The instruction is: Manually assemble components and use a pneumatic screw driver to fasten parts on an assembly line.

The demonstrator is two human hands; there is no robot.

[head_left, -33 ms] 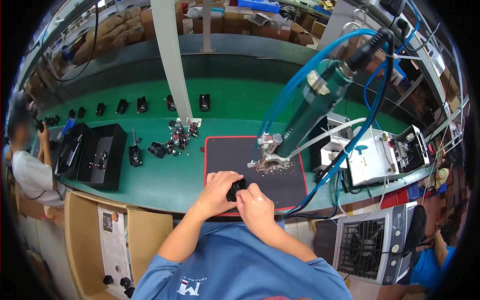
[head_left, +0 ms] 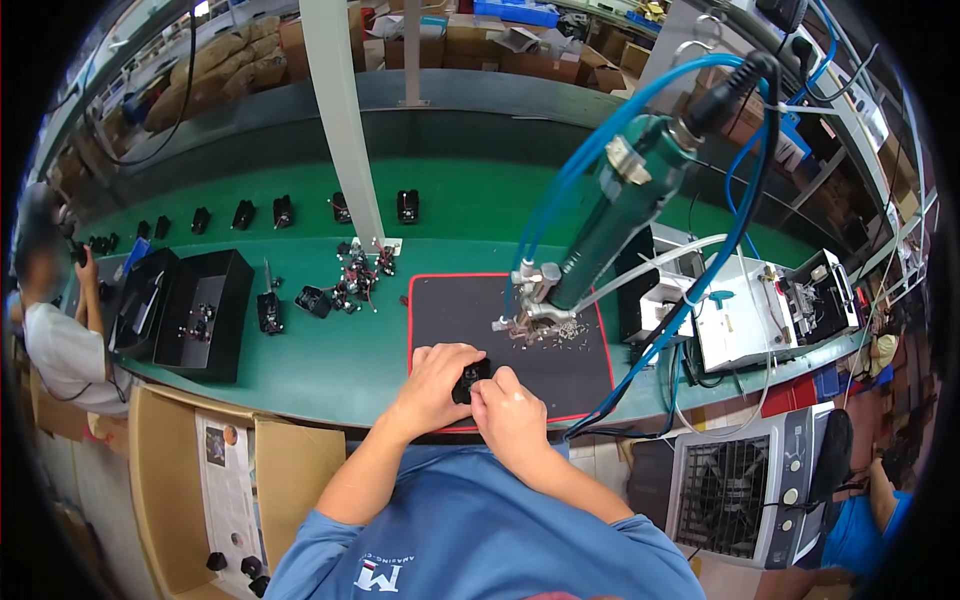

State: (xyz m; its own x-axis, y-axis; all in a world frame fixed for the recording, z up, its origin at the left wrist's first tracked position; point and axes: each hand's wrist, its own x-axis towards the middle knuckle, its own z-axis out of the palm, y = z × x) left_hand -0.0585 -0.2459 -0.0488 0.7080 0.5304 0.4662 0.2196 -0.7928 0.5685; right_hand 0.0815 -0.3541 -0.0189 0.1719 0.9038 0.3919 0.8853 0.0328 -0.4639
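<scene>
Over the near edge of the dark mat [head_left: 455, 300] with a red border, both hands meet at a small black plastic housing [head_left: 470, 378]. My left hand [head_left: 438, 378] wraps round its left side, fingers curled over the far end. Against its right side, my right hand [head_left: 508, 408] has thumb and fingers pinched together; anything tiny between those fingertips is hidden. Beyond the hands hangs a green power screwdriver [head_left: 625, 215] with blue air hoses, its metal tip end low over the mat. Loose small screws [head_left: 565, 332] lie scattered beneath and beside it.
Left on the green bench are wired small parts [head_left: 357, 280], black housings [head_left: 313, 300] and a black bin [head_left: 215, 310]. A row of housings [head_left: 283, 210] lines the back. White machine [head_left: 745, 315] stands right; open carton [head_left: 300, 470] and fan unit [head_left: 730, 490] flank me.
The hanging screwdriver has shifted slightly, its lower end a little to the left and up. Both hands stay on the housing, nearly unmoved.
</scene>
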